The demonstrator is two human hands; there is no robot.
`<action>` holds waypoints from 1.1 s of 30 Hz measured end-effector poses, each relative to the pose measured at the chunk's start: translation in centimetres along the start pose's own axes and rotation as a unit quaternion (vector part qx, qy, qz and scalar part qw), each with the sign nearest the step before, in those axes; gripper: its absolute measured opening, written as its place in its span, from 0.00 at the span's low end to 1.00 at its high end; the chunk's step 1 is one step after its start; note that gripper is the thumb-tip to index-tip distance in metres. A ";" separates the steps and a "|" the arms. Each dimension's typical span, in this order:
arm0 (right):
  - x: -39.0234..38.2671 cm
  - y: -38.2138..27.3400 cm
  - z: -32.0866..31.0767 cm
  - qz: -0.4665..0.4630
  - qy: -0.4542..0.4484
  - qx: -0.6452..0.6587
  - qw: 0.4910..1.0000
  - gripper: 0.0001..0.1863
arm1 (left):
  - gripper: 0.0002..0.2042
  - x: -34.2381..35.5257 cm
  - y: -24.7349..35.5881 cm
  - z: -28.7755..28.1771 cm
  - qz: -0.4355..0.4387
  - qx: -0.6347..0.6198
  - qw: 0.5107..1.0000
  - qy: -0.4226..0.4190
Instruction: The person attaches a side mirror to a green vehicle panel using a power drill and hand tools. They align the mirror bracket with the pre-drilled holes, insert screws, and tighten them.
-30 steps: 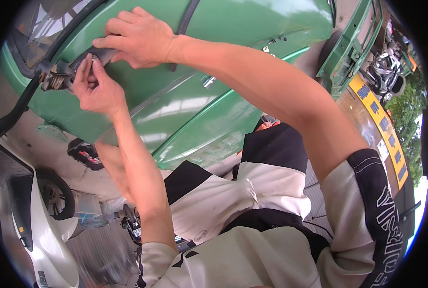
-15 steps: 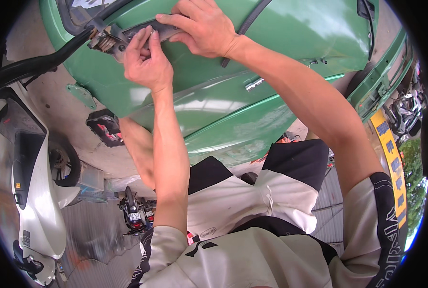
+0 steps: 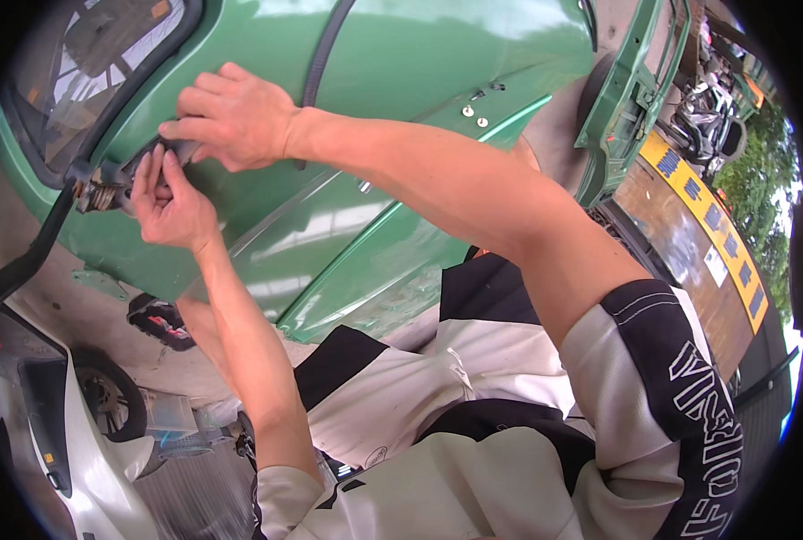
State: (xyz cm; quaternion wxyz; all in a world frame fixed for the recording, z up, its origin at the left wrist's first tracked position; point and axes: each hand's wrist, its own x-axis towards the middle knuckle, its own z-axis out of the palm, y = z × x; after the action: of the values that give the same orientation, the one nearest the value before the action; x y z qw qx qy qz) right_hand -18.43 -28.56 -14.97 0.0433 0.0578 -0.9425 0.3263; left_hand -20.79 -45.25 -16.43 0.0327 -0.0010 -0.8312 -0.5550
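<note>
A dark metal bracket (image 3: 178, 155) with a rusty coil spring (image 3: 97, 197) at one end lies against the green vehicle panel (image 3: 401, 63), below the window. My left hand (image 3: 175, 202) has its fingertips pinched together at the bracket's near edge; whatever is between them is too small to make out. From the far side, my right hand (image 3: 235, 117) grips the same bracket, index finger along its top. The fingers cover much of the bracket. A black arm (image 3: 23, 256) runs from the spring end toward the left edge.
Two pale-headed fasteners (image 3: 468, 111) and dark bolts (image 3: 489, 91) lie on the panel, right of my hands. A shiny metal socket (image 3: 364, 186) shows beside my right forearm. At the lower left stands a white scooter (image 3: 77, 450), with an open dark case (image 3: 160, 321) on the floor.
My view has turned, so the panel and both hands sit farther left. The hands stay at the bracket, and the fasteners on the panel have come into sight.
</note>
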 end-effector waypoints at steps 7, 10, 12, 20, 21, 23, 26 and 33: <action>-0.4 0.7 -0.5 0.000 -0.007 -0.022 1.000 0.28 | 0.10 0.3 1.4 -0.5 0.094 0.218 0.971 -0.027; -0.2 0.6 -0.4 -0.001 -0.006 -0.012 1.000 0.27 | 0.10 0.7 1.5 -0.5 0.153 0.262 0.953 -0.007; -0.3 0.0 -0.4 -0.006 0.010 -0.008 1.000 0.28 | 0.09 0.0 1.7 -1.0 0.103 0.254 0.962 -0.004; 0.0 -1.0 -2.7 0.040 0.002 0.066 0.997 0.28 | 0.10 -0.1 1.0 -1.0 0.021 0.226 0.973 -0.034; -0.7 -1.4 -3.6 0.095 0.008 0.086 0.992 0.28 | 0.09 -0.5 1.1 -0.3 0.002 0.217 0.976 -0.032; -2.1 -3.8 -5.5 0.215 0.068 0.180 0.957 0.25 | 0.09 -0.2 2.1 -0.4 -0.037 0.224 0.973 -0.033; -8.6 -6.7 -8.5 0.351 0.081 0.252 0.898 0.18 | 0.11 0.5 2.4 -1.0 -0.022 0.252 0.967 -0.038; -29.1 -9.7 -12.1 0.512 -0.144 0.287 0.796 0.11 | 0.17 0.2 4.5 0.8 -0.067 0.249 0.965 -0.037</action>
State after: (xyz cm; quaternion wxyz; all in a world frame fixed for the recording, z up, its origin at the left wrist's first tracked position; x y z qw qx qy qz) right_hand 12.22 -26.25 -3.03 -0.2853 -0.3775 -0.6927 0.5444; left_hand -20.88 -42.79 -12.58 -0.0365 0.0424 -0.9419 -0.3311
